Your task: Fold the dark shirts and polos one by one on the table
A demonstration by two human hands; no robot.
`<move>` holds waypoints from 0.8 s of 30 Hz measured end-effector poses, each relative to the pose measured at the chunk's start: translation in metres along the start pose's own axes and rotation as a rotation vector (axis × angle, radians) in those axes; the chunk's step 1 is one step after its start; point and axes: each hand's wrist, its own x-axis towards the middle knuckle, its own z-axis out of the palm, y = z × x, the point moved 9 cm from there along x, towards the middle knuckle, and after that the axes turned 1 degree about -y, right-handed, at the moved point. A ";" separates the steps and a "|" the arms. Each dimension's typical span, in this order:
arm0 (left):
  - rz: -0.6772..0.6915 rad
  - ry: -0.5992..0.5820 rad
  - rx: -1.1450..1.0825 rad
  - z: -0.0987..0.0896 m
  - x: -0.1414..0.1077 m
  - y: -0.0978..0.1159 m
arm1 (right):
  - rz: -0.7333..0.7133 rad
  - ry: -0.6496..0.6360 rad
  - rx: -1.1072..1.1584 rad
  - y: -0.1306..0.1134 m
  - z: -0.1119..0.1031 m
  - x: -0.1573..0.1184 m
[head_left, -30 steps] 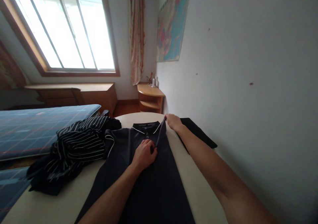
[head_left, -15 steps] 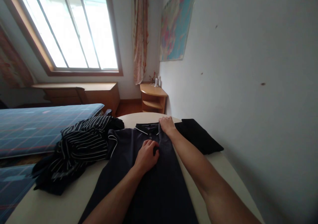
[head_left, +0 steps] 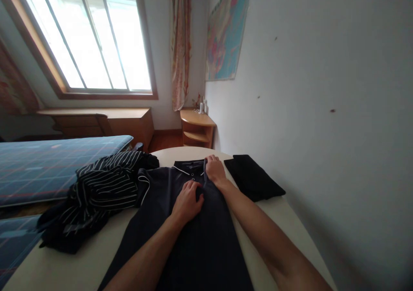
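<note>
A dark polo shirt (head_left: 161, 200) with white-edged collar and sleeve lies front up, its collar pointing away from me. My left hand (head_left: 187, 202) is on the chest just below the buttons, with curled fingers and thumb closed on the fabric. At the collar's right side, my right hand (head_left: 214, 168) pinches the shirt's shoulder; its fingertips are partly hidden. The right sleeve does not show beyond my right hand, while the left sleeve lies spread out.
The shirt rests on a pale round-edged table (head_left: 277, 226). A crumpled striped black garment (head_left: 109, 185) lies left, touching the sleeve. Folded black cloth (head_left: 254, 177) sits at right, near the wall (head_left: 322, 67). A blue checked mattress (head_left: 58, 166) stands beyond the table's left edge.
The view has shifted slightly. Both hands keep about the same places on the shirt, and the garments lie as before.
</note>
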 end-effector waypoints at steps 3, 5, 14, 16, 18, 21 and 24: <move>0.007 0.006 0.004 0.000 0.000 0.000 | -0.021 -0.088 0.066 -0.012 0.015 -0.018; 0.010 0.003 0.010 0.001 0.001 0.002 | 0.018 -0.185 0.090 -0.013 0.030 -0.026; 0.037 -0.112 0.098 0.007 -0.002 0.002 | 0.134 -0.332 0.127 -0.004 0.053 -0.019; 0.034 -0.132 0.114 0.009 -0.003 0.001 | 0.112 -0.300 0.145 -0.004 0.049 -0.016; 0.032 -0.144 0.124 0.010 -0.004 0.000 | 0.121 -0.215 0.159 0.001 0.040 -0.013; 0.032 -0.176 0.139 0.013 -0.005 -0.001 | 0.248 -0.066 0.155 0.023 0.023 -0.010; 0.033 -0.225 0.174 0.016 -0.006 -0.001 | 0.375 -0.083 0.149 0.046 0.020 -0.005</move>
